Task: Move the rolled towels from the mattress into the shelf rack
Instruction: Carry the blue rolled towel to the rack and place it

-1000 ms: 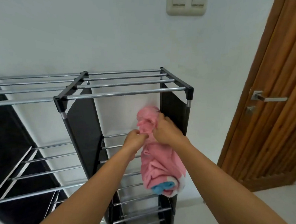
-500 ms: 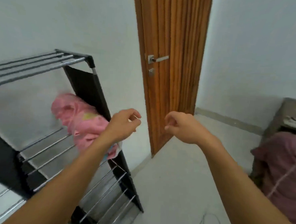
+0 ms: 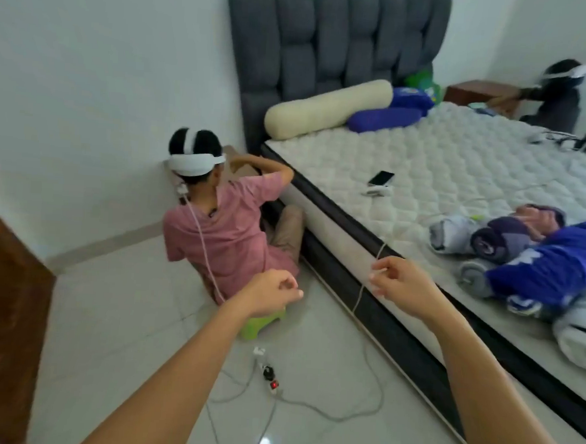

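Observation:
Several rolled towels lie bunched at the right of the white quilted mattress (image 3: 442,169): a pale grey roll (image 3: 450,233), a purple roll (image 3: 499,239), a large blue roll (image 3: 549,268) and a white one (image 3: 579,339). My left hand (image 3: 273,294) hovers over the floor with its fingers loosely curled and nothing in it. My right hand (image 3: 404,283) hangs over the mattress's near edge, left of the towels, also loosely curled and holding nothing. A thin white cable (image 3: 380,251) runs just behind its fingers. The shelf rack is out of view.
A person (image 3: 226,224) sits on a green stool (image 3: 261,324) on the floor beside the bed. A power strip (image 3: 270,375) and loose cables lie on the tiles before me. A phone (image 3: 380,177), a cream bolster (image 3: 326,109) and blue pillows (image 3: 383,119) lie on the mattress. A wooden door (image 3: 1,307) stands left.
The view has swung right from the rack, past the door, to the bed. The pink towel stayed in the rack, and both hands came away without it.

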{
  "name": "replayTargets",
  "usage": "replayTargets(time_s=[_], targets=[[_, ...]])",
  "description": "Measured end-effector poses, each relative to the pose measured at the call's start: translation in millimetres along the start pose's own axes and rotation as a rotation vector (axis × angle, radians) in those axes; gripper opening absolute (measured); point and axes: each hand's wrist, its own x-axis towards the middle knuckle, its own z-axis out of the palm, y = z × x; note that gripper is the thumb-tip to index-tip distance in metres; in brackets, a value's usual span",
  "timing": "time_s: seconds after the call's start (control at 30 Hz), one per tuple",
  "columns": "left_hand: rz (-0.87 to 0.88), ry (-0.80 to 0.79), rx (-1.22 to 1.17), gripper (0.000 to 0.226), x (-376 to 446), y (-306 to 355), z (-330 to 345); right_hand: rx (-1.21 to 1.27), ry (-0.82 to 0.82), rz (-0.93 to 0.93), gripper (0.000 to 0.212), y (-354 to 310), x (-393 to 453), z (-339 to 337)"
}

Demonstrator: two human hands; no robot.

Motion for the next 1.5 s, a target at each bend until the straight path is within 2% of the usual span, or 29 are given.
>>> replayTargets(time_s=[0.13, 0.27, 0.4, 0.5, 0.67, 0.73, 0.8, 0.83, 0.9, 0.93, 1.0, 1.07, 1.13, 1.2, 1.3, 1.5], targets=[[0.156, -0.183, 0.058, 0.012, 66.4, 86.3, 74.7, 0.194, 0.283, 0.247, 0.021, 102.9, -26.7, -90.1], [0.246, -0.337, 0.083, 0.008, 121.7, 168.3, 148.4, 0.242, 0.482, 0.388, 0.013, 187.7, -41.5, -158.9], [0.281, -0.416, 0.111, 0.009, 173.2, 230.3, 214.7, 0.272, 0.554, 0.472, 0.006, 251.2, -36.6, -203.1], [0.283, -0.457, 0.129, 0.011, 202.6, 268.1, 254.8, 0.338, 0.578, 0.542, 0.011, 286.6, -31.2, -228.6], [0.15, -0.53, 0.11, 0.029, 254.4, 303.6, 304.8, 0.396, 0.713, 0.6, 0.014, 323.8, -6.6, -259.3], [0.025, -0.49, 0.007, 0.031, 279.8, 314.6, 320.2, 0.401, 0.825, 0.596, 0.014, 334.2, 16.2, -276.2], [-0.144, -0.465, -0.208, 0.025, 302.9, 324.5, 334.4, 0.389, 0.879, 0.598, 0.015, 344.4, 43.4, -296.0], [-0.23, -0.465, -0.318, 0.028, 314.2, 329.2, 340.5, 0.371, 0.871, 0.615, 0.018, 350.4, 58.8, -306.4], [-0.315, -0.456, -0.423, 0.052, 339.5, 331.5, 355.8, 0.38, 0.834, 0.648, 0.027, 361.8, 90.9, -320.5], [-0.315, -0.438, -0.422, 0.06, 350.1, 334.3, 362.3, 0.403, 0.807, 0.662, 0.031, 370.7, 107.7, -326.0], [-0.267, -0.436, -0.413, 0.059, 365.3, 342.9, 374.1, 0.487, 0.75, 0.706, 0.038, 379.5, 135.4, -339.0], [-0.252, -0.482, -0.387, 0.054, 375.3, 352.0, 384.5, 0.597, 0.691, 0.764, 0.04, 390.6, 158.0, -349.1], [-0.224, -0.555, -0.363, 0.062, 384.3, 356.9, 393.2, 0.699, 0.65, 0.816, 0.041, 400.3, 175.3, -354.2], [-0.228, -0.643, -0.344, 0.076, 388.2, 367.3, 395.4, 0.771, 0.625, 0.826, 0.06, 408.2, 191.7, -358.9], [-0.242, -0.691, -0.342, 0.071, 392.4, 376.6, 398.6, 0.828, 0.581, 0.828, 0.078, 414.1, 209.8, -362.6], [-0.242, -0.694, -0.303, 0.064, 392.1, 376.0, 409.5, 0.891, 0.611, 0.886, 0.078, 427.3, 214.3, -352.9]])
